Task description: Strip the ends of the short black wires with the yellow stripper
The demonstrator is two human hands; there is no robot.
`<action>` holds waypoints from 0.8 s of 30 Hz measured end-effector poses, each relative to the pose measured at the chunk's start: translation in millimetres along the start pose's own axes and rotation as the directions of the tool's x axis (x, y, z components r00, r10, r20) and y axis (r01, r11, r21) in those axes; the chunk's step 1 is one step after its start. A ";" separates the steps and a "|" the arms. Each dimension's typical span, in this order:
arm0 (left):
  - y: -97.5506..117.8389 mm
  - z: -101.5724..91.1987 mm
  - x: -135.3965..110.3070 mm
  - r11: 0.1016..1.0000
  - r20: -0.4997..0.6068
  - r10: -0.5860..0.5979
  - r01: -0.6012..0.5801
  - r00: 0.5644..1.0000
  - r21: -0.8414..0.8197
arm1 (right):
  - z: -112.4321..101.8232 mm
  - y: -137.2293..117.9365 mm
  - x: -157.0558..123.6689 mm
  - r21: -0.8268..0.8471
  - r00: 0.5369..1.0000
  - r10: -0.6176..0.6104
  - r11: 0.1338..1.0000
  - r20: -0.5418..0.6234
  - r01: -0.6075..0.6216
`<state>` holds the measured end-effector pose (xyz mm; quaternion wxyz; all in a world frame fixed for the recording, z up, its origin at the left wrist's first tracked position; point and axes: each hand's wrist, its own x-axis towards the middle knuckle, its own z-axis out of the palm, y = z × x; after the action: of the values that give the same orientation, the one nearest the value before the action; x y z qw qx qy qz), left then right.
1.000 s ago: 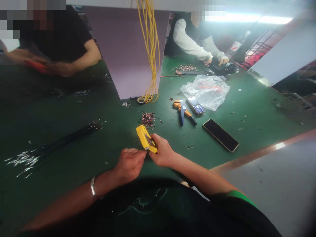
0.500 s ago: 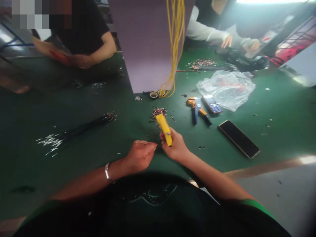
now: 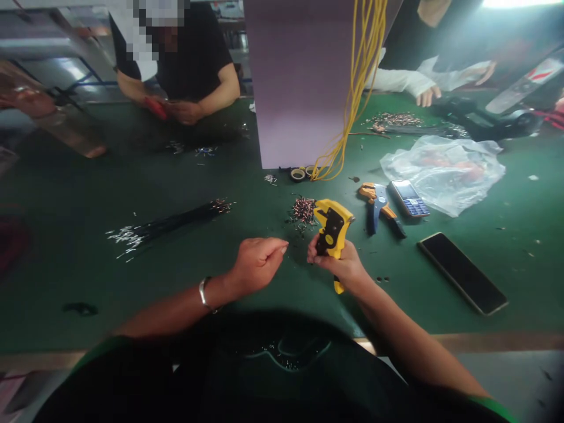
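My right hand [image 3: 346, 265] is wrapped round the handles of a yellow and black wire stripper [image 3: 333, 229], its head up and to the left. Just left of it, my left hand [image 3: 259, 265] is closed, thumb and forefinger pinched together; whatever the fingertips hold is too small to make out. Beyond both hands lies a small heap of copper-tipped wire offcuts [image 3: 304, 210], close to the stripper's jaws. On the left, a bundle of thin black wires [image 3: 176, 224] rests on the green table [image 3: 158, 299], with pale tips at one end and coppery ones at the other.
A purple-grey panel [image 3: 302, 82] with hanging yellow cables [image 3: 363, 76] stands mid-table, tape rolls [image 3: 298, 174] at its foot. To the right lie a blue-orange tool [image 3: 379, 208], a keypad phone [image 3: 409, 198], a smartphone [image 3: 462, 273] and a plastic bag [image 3: 453, 176]. Co-workers sit opposite.
The wire stripper in my right hand has turned, so its flat side now faces me. My left hand stays pinched. The whole view has shifted, moving the table's things rightward in the picture.
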<state>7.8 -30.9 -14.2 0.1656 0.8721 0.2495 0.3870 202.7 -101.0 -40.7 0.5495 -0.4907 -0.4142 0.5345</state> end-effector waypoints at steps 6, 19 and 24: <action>-0.2 -3.3 2.0 0.996 0.007 -0.079 0.079 0.997 0.045 | 7.2 -3.2 -3.2 0.043 0.984 0.089 0.994 0.154 -0.097; -10.4 -22.2 19.2 0.901 0.099 -0.348 0.362 0.932 -0.238 | 2.1 3.4 -0.6 0.245 0.887 0.131 0.934 0.443 -0.260; -12.0 -21.1 19.3 0.882 0.133 -0.357 0.381 0.924 -0.276 | 1.7 3.6 -1.1 0.265 0.855 0.114 0.923 0.506 -0.280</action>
<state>-0.8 -8.2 5.0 0.3749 0.7881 0.3434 0.3470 200.3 -102.1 -43.9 0.4447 -0.2838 -0.3894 0.7550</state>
